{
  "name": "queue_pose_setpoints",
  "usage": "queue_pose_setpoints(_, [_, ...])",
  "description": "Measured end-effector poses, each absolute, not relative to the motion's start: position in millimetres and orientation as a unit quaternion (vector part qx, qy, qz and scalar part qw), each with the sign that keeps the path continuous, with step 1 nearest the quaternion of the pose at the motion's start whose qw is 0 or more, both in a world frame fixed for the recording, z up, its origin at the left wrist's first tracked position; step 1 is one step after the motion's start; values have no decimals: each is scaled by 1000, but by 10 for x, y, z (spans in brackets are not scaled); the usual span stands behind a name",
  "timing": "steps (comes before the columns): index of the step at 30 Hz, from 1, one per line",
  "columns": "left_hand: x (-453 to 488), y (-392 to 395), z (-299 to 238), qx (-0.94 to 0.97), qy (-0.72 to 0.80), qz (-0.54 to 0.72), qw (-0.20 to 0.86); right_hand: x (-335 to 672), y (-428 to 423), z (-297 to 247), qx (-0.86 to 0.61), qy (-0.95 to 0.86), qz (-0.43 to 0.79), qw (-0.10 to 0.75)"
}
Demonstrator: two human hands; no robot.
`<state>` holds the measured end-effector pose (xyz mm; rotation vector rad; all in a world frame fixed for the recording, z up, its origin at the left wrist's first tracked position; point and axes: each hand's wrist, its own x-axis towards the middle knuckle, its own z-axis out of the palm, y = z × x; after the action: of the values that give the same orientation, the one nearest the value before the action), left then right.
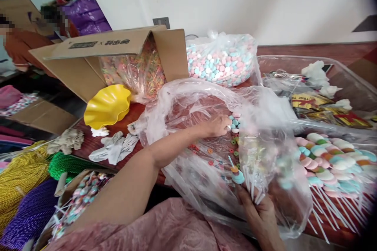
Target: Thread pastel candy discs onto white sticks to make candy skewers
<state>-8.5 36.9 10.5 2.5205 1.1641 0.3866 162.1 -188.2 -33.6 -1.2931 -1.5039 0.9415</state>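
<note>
A left hand is being held inside a large clear plastic bag lying open on the bench. Its fingers are drawn together at a small cluster of pastel sweets — whether one is actually being pinched cannot be told through the crumpled film. At the bag's near edge, a bundle of thin white sticks is being gripped by the right hand, which is closed round the stems.

The sweets are being judged light, hard and smooth, apt to roll or slip, and best taken at the sides between fingertips. The sticks look slender enough to bend or snap, so they are best held low, as a bunch. The bag itself is limp and slippery.

Much is being veiled. The loose ring sweets are being blurred by glare and folds, the right wrist is being cut off by the bottom edge, and the pile of sweet-laden sticks at right is being smeared toward the frame's edge.
</note>
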Motion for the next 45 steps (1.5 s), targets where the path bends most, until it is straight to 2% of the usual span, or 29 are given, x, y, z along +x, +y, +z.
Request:
queue_pose_setpoints(3, [-306,-6,358,816,427,245,302,1634,-1872,-331,-539,-602,384,447])
queue_pose_setpoints(7, [-650,-619,527,597,458,389,531,1565,-1841,-210,-535,-609,401,428])
queue_pose_setpoints(12, [-781,-1128,347,397,427,548,600,1356,-1781,10,-501,-680,390,367])
queue_pose_setpoints(15, [-752,-1248,201,342,411,583,612,1290,-1765,86,-492,-721,343,347])
queue_pose_setpoints(23, [-711,-1348,18,414,391,621,539,1317,-1792,132,-503,-767,268,295])
queue_pose_setpoints(31, [-709,-1406,-33,604,425,609,289,1385,-1811,106,-526,-786,235,222])
queue_pose_setpoints(38, [-731,-1419,-16,713,377,569,163,1429,-1824,41,-526,-789,197,250])
queue_pose_setpoints(45, [-669,-1456,14,686,380,597,170,1341,-1858,35,-523,-758,217,323])
